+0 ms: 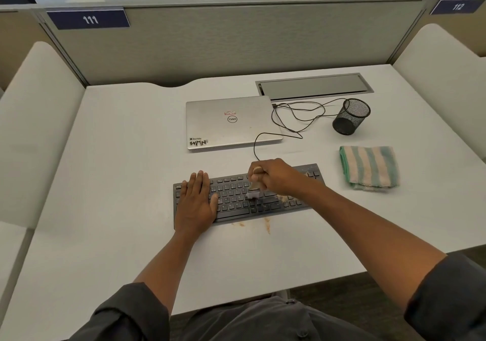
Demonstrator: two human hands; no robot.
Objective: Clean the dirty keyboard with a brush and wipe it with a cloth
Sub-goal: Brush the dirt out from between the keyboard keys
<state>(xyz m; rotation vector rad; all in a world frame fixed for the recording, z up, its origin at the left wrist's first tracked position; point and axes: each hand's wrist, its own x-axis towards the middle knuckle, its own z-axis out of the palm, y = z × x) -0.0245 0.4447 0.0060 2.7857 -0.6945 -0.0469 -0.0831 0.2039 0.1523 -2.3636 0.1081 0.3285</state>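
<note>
Right hand: the right hand [273,176] is fisted around the wooden handle of the brush [254,186], held over the middle of the keyboard.
Brush: upright, its blurred bristle end touching the keys just below the fist.
Left hand: the left hand [197,198] lies flat, fingers straight and together, pressing on the keyboard's left end; it grips nothing.
Keyboard: the dark keyboard [236,196] lies on the bench [118,169] under both hands, with tan crumbs [282,197] on its right keys.
Bench dirt: brownish smears [267,225] sit just in front of the keyboard.
Cloth: the folded striped cloth [369,167] lies right of the keyboard, apart from both hands.
Farther back: a closed laptop [231,122], a loose cable [297,117] and a mesh pen cup [351,116].
</note>
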